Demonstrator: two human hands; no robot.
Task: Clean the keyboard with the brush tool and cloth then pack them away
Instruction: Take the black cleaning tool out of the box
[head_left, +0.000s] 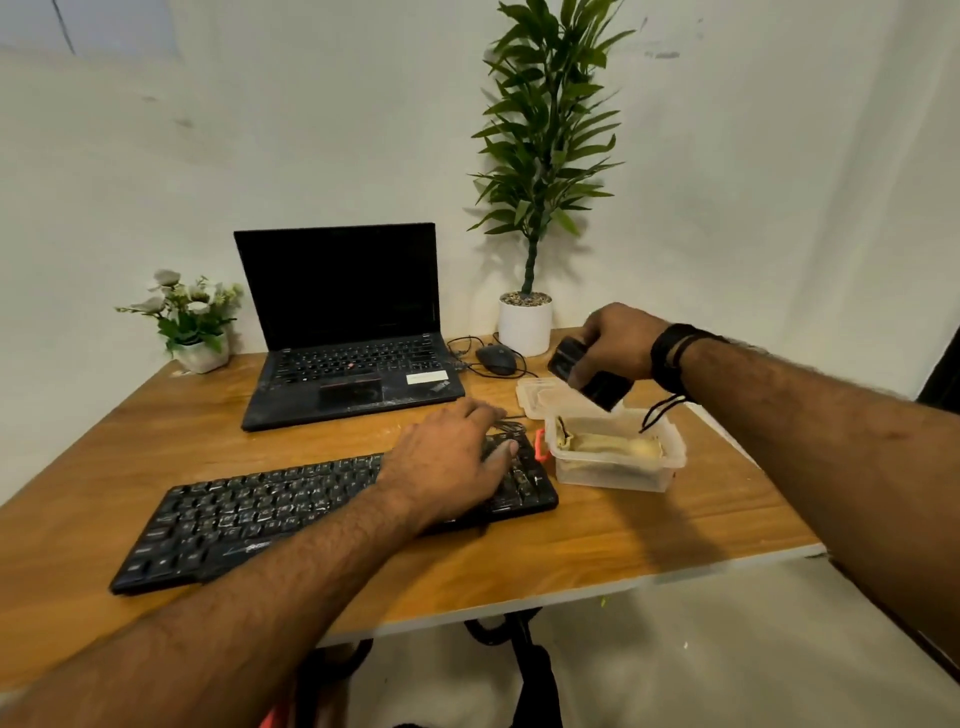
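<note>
Gripping the black brush tool above the container, our right hand tilts its long axis down-right; our left hand rests flat, open, on the keyboard left of the container.

Wooden table with a pale edge fills the lower half of the frame. Sitting on it: a black keyboard at lower left centre, an open black laptop behind it, a small flower pot at far left, a black mouse with its cable, a white potted plant at the back, and a clear plastic box at right, its lid just behind.
</note>
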